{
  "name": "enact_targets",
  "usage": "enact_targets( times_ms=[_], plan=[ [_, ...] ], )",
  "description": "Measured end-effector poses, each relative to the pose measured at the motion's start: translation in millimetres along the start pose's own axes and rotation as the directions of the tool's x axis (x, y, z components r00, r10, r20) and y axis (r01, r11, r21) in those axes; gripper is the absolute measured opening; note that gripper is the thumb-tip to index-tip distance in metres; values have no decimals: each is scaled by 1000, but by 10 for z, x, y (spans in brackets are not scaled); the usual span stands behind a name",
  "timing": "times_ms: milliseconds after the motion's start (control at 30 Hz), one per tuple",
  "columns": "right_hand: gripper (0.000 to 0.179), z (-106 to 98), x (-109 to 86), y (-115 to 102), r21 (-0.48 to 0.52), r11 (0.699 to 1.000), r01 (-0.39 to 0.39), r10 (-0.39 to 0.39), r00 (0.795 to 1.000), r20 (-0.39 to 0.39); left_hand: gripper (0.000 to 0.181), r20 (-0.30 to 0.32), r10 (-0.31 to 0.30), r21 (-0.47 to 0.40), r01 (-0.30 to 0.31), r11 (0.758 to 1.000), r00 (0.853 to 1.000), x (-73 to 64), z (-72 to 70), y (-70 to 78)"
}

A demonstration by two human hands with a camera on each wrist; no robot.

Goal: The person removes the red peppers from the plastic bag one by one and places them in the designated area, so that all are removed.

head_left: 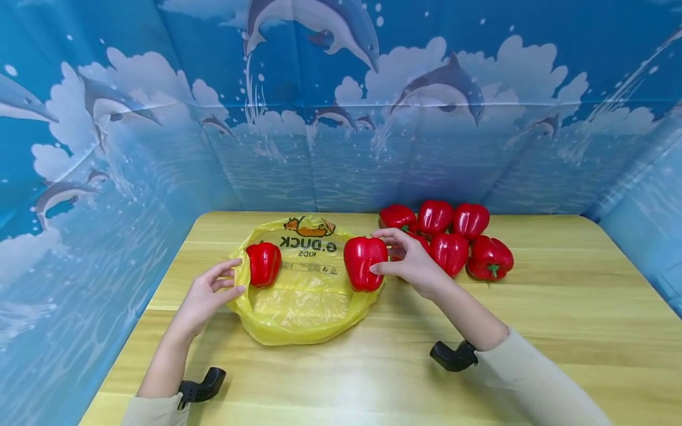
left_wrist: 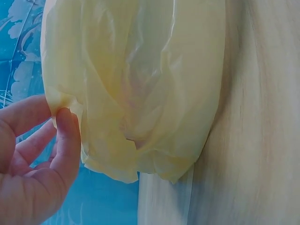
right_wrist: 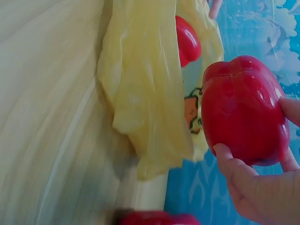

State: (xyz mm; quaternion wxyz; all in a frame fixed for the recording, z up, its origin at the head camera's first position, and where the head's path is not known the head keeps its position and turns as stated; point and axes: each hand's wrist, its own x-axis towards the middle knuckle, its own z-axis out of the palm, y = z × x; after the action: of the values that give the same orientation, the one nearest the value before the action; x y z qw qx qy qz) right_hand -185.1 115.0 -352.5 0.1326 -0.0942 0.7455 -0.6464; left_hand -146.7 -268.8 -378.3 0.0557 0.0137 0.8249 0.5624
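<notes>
A yellow plastic bag [head_left: 298, 302] with a duck print lies with its mouth spread wide on the table. My left hand [head_left: 206, 297] pinches the left side of its rim between thumb and fingers, as the left wrist view also shows at the bag's edge [left_wrist: 65, 101]. Inside the bag, near that hand, sits one red bell pepper [head_left: 263, 264]. With thumb and fingertips my right hand [head_left: 412, 266] grips another red bell pepper [head_left: 365, 264] over the right side of the bag's opening; in the right wrist view this held pepper [right_wrist: 246, 112] appears beside the bag.
Several more red bell peppers [head_left: 449, 254] are clustered on the wooden table [head_left: 559, 307] at the back, right of the bag. A blue dolphin-print cloth [head_left: 341, 160] hangs behind and along the sides. Black wrist mounts [head_left: 453, 356] sit on both forearms.
</notes>
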Motion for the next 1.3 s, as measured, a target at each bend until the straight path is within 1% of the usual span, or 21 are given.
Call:
enact_targets(
  times_ms=[267, 467, 667, 767, 933, 1067, 1167, 1300],
  plan=[
    [61, -197, -249, 99, 22, 1000, 15, -14, 1000, -27, 58, 4, -5, 12, 4, 1000, 1000, -36, -2, 19],
    [59, -304, -377, 230, 20, 1000, 14, -13, 999, -41, 58, -7, -5, 21, 5, 1000, 1000, -43, 2, 0],
    [59, -401, -506, 355, -34, 999, 25, -28, 997, -71, 58, 1, 1, 13, -1, 1000, 1000, -42, 15, -9],
    [62, -438, -565, 412, -41, 999, 28, -31, 997, -73, 59, 8, 7, 15, -7, 1000, 1000, -48, 8, 4],
    [63, -467, -639, 520, -18, 1000, 3, -4, 998, -60, 58, 3, 13, 35, -13, 999, 1000, -61, -18, 19],
    [61, -501, -711, 601, 1, 999, -41, 41, 996, -80, 58, 9, 29, 31, -29, 999, 1000, -50, -9, 7],
    [62, -518, -760, 654, 14, 997, -78, 79, 994, -78, 58, 9, 31, 30, -31, 999, 999, -55, 1, -16],
    [63, -529, -793, 703, 14, 996, -92, 93, 993, -69, 57, 4, 29, 33, -29, 999, 1000, -73, 12, -38]
  ],
)
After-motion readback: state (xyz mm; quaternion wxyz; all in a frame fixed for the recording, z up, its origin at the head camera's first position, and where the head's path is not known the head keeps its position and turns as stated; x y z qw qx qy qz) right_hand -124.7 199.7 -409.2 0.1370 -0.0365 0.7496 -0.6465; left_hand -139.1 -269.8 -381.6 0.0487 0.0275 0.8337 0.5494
